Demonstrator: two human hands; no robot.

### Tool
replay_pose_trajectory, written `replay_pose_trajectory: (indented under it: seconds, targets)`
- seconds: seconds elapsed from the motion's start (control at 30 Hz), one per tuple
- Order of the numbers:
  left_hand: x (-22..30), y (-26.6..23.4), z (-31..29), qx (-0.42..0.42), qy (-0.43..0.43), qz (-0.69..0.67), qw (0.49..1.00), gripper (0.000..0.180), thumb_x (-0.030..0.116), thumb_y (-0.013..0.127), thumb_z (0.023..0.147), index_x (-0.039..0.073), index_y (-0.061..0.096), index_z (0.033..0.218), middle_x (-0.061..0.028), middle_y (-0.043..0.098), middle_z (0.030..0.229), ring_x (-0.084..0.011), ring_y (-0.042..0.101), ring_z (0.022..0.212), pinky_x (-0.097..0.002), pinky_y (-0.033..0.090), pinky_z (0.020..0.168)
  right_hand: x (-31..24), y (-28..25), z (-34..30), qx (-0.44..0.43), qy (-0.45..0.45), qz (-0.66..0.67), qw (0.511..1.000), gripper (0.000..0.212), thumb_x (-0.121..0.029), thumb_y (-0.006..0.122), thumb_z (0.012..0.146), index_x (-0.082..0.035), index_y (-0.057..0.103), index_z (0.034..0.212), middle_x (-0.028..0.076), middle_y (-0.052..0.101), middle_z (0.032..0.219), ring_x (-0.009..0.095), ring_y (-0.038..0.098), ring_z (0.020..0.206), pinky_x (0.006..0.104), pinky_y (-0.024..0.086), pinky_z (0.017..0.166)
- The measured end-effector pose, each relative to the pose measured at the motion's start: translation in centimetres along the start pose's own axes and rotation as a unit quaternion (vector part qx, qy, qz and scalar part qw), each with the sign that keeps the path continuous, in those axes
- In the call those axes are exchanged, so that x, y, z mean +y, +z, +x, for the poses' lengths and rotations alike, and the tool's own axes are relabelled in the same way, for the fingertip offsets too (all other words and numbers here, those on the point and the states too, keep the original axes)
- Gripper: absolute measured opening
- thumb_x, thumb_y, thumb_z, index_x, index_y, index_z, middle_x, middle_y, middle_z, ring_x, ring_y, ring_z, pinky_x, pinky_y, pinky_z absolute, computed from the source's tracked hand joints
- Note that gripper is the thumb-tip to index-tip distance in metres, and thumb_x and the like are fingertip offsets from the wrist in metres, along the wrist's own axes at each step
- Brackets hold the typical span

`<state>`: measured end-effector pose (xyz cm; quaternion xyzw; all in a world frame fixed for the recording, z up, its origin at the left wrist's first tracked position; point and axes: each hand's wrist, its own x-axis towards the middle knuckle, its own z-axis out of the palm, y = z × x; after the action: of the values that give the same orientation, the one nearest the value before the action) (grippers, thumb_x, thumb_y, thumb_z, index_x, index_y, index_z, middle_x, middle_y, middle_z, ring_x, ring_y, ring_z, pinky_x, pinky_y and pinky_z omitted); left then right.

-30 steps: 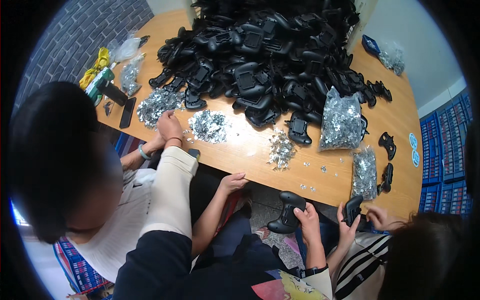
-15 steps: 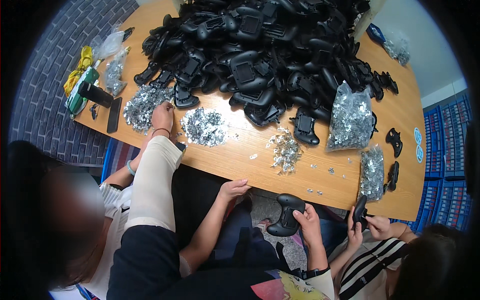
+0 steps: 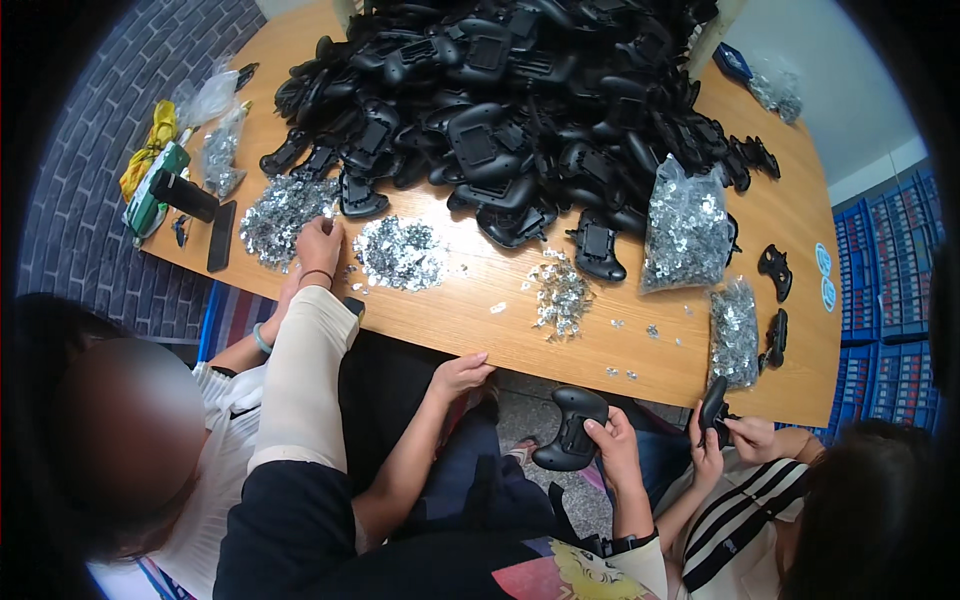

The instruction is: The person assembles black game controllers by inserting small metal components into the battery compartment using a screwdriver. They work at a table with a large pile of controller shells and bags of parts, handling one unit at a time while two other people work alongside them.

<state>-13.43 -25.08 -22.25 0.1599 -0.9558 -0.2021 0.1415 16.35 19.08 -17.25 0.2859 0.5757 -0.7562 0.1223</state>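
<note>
My left hand (image 3: 319, 243), in a cream arm sleeve with a brown band at the wrist, is over the right edge of a pile of small silver metal pieces (image 3: 283, 222). Its fingertips are pinched together; what lies between them is too small to make out. A second silver pile (image 3: 402, 253) lies just to its right. In front of the table edge, my right hand (image 3: 616, 440) grips a black game controller (image 3: 572, 428) by its right side. The thumb presses on its face, and the other fingers are mostly hidden behind it.
A heap of black controllers (image 3: 480, 140) covers the back of the table (image 3: 450, 325). Silver-filled bags (image 3: 685, 235) stand right. The left co-worker's hand (image 3: 462, 377) rests at the table edge; the right co-worker's hands (image 3: 752, 438) hold a black controller (image 3: 712, 405). Blue bins (image 3: 890, 270) stand beyond.
My left hand has drawn back slightly toward me from the silver pile. My right hand still holds the controller in the same place. The whole view has shifted a little.
</note>
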Motion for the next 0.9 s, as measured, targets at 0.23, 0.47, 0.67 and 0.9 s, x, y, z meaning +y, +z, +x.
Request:
replay_pose_trajectory:
  seconds: [0.23,0.47,0.67,0.9]
  targets:
    - [-2.8,0.9,0.9,0.067,-0.036,-0.076,0.994,0.022,0.021,0.056,0.079,0.008,0.065,0.095,-0.0128,0.065,0.092,-0.0279,0.061,0.085,-0.0346,0.046,0.079,-0.1,-0.8,-0.6,-0.008,-0.023,-0.006,1.0,0.03,-0.004,0.06,0.081,0.003,0.048,0.107,0.01,0.061,0.097,0.012,0.058,0.087,0.0256,0.047,0.078]
    - [11.2,-0.5,-4.3,-0.193,0.023,-0.39,0.9,0.022,0.015,0.059,0.084,0.003,0.061,0.103,-0.0026,0.063,0.09,-0.0089,0.056,0.074,-0.0228,0.047,0.063,1.1,-3.3,-2.6,0.007,-0.006,0.003,1.0,0.03,-0.006,0.061,0.081,0.002,0.048,0.107,0.008,0.061,0.093,0.011,0.058,0.083,0.0244,0.048,0.073]
    - [22.6,3.0,-23.0,-0.414,0.196,-0.311,0.832,0.011,0.015,0.064,0.079,0.005,0.065,0.085,0.0002,0.062,0.071,-0.0096,0.057,0.063,-0.0235,0.047,0.058,2.7,-4.8,-4.3,0.033,-0.022,0.022,0.999,0.031,-0.007,0.063,0.08,0.003,0.048,0.105,0.008,0.062,0.09,0.01,0.059,0.079,0.0229,0.048,0.069]
    - [25.7,3.6,-28.8,-0.322,0.281,-0.189,0.884,0.014,0.019,0.061,0.076,0.006,0.065,0.079,-0.0156,0.06,0.079,-0.033,0.057,0.075,-0.0399,0.045,0.069,3.9,-6.2,-5.8,0.029,-0.038,0.042,0.998,0.029,-0.008,0.062,0.081,0.002,0.049,0.104,0.006,0.061,0.088,0.009,0.057,0.077,0.0229,0.047,0.069]
